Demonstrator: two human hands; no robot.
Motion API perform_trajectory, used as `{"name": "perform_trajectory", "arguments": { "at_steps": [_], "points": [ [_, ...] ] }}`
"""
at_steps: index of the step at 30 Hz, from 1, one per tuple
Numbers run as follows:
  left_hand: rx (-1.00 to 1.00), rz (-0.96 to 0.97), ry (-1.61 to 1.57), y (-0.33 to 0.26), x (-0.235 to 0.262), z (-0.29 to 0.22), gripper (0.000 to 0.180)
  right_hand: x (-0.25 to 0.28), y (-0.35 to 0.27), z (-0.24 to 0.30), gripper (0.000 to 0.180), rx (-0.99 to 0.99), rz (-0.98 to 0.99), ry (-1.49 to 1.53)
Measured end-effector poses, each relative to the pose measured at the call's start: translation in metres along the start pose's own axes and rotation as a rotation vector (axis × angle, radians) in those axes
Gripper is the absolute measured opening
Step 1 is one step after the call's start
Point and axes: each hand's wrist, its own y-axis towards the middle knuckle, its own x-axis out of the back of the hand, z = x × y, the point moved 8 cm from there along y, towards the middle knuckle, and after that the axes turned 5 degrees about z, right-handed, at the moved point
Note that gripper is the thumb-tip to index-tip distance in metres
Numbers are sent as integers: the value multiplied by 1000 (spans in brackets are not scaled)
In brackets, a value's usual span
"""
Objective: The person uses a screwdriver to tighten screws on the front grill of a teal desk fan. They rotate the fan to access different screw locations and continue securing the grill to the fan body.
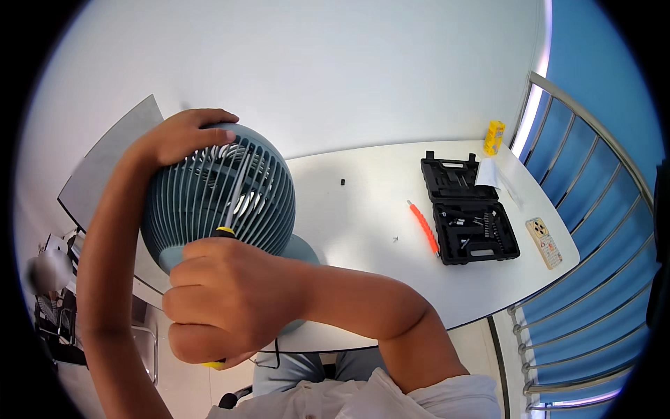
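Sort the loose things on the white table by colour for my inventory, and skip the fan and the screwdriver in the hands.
Black: 2, open tool case, small bit
Orange: 1, flexible shaft
Yellow: 1, small bottle
White: 1, folded paper
Tan: 1, flat card-like item
Total: 6

A grey-blue fan (216,195) with a slatted grille is seen on a white table (370,230). A screwdriver (230,209) is marked by a yellow and black handle. A black tool case (467,209), an orange bar (423,225) and a yellow bottle (494,137) are shown.
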Motion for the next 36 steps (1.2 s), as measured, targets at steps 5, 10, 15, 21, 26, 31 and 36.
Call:
{"name": "perform_trajectory", "arguments": {
  "at_steps": [5, 10, 15, 21, 26, 31, 36],
  "points": [
    [-12, -3, -4, -1, -1, -2, 68, -2, -1, -3, 41, -23, 73, 63],
    [7, -2, 18, -2, 0, -1, 68, -2, -2, -4, 39, -31, 112, 108],
    [3, 16, 1, -3, -2, -1, 66, -1, 1, -8, 33, -56, 167, 204],
    [-16, -2, 28, -2, -2, 1, 64, -5, 6, -17, 32, -100, 358, 308],
    [-65, -3, 43, -2, -1, 1, 66, 4, 17, -13, 27, -98, 380, 343],
    [-38, -3, 39, -4, -2, 0, 74, 4, 23, -11, 31, -77, 420, 196],
    [-15, 14, 20, -4, -5, 1, 75, 0, 20, -14, 31, -114, 395, 185]
  ]
}}
